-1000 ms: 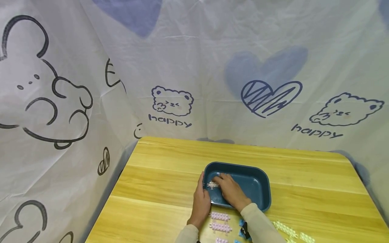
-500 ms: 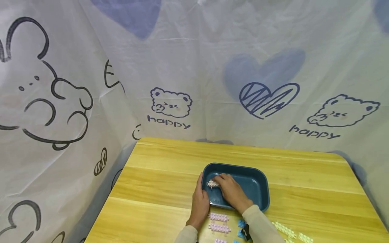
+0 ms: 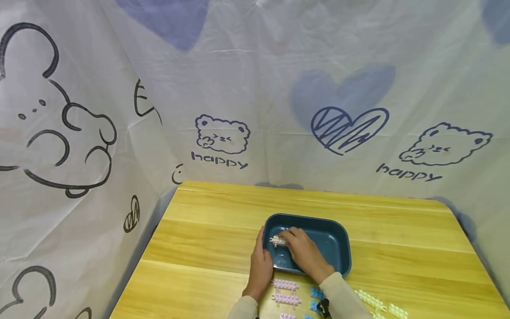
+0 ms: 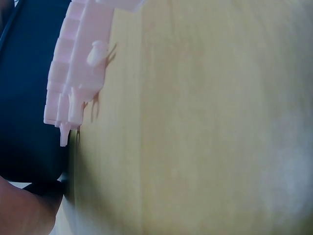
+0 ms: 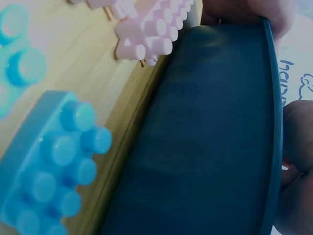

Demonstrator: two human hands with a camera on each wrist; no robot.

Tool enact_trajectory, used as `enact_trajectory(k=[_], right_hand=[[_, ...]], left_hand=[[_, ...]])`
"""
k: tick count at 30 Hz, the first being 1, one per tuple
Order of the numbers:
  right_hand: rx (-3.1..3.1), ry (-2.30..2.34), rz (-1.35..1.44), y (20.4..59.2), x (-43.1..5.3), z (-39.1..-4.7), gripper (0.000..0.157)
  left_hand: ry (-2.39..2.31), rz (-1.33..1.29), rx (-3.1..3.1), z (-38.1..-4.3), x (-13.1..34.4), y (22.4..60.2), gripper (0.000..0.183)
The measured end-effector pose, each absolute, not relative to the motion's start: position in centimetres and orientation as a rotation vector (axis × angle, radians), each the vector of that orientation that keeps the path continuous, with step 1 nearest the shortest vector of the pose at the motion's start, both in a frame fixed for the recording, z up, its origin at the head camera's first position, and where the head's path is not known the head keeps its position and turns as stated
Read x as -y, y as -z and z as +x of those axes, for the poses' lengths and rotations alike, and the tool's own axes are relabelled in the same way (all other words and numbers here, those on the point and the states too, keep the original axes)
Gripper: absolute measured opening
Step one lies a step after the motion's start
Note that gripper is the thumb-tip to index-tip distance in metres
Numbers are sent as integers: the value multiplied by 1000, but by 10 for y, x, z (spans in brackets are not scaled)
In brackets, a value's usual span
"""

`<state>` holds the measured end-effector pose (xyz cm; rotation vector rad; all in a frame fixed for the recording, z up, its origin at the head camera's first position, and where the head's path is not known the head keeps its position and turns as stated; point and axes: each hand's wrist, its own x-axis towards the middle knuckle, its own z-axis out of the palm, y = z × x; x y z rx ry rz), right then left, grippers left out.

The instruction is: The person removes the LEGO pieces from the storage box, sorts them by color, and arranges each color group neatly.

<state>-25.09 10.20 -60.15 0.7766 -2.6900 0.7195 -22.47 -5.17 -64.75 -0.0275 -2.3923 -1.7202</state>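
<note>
A dark teal basin (image 3: 334, 226) stands on the wooden table. My left hand (image 3: 260, 270) holds it at the near left corner, fingers lying along the outer left wall. Over the basin's left part, my right hand (image 3: 304, 252) has its fingertips on a whitish studded toy brick (image 3: 276, 240) with small side pegs. The right fingers cover the brick's other end. In the right wrist view, the basin's near wall (image 5: 195, 147) hides the brick; parts of the right fingers (image 5: 298, 137) show past the rim.
Pink studded bricks (image 3: 286, 298) lie in front of the basin, with blue bricks (image 3: 316, 293) to their right, partly behind the right sleeve. Pale yellow bricks (image 3: 370, 300) lie farther right. A printed white cloth (image 3: 275, 88) hangs behind the table (image 3: 199, 230).
The head view has shifted slightly, so the whole scene sits a little farther left. Both hands keep almost the same place, and the whitish brick has barely moved.
</note>
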Motion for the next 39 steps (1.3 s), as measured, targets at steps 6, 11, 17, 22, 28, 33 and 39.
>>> enact_trajectory(k=[6, 11, 17, 22, 28, 33, 39], right_hand=[[2668, -743, 790, 603, -104, -250, 25], [2650, -749, 792, 602, -107, -248, 26], [2625, -758, 783, 596, -115, -242, 25], [2576, -762, 763, 590, -124, -238, 23], [2533, -747, 768, 589, -136, -234, 25], [2455, -734, 764, 587, -148, -227, 29], [2391, -716, 737, 582, -170, -217, 34]], left_hand=[[1700, -18, 2399, -224, 51, 646, 67], [1704, -19, 2395, -225, 51, 646, 67], [1719, -26, 2387, -224, 50, 646, 67], [1706, -31, 2392, -225, 51, 645, 67], [1681, -36, 2392, -224, 52, 646, 67], [1687, -42, 2376, -223, 51, 646, 68], [1708, -26, 2374, -225, 50, 649, 69]])
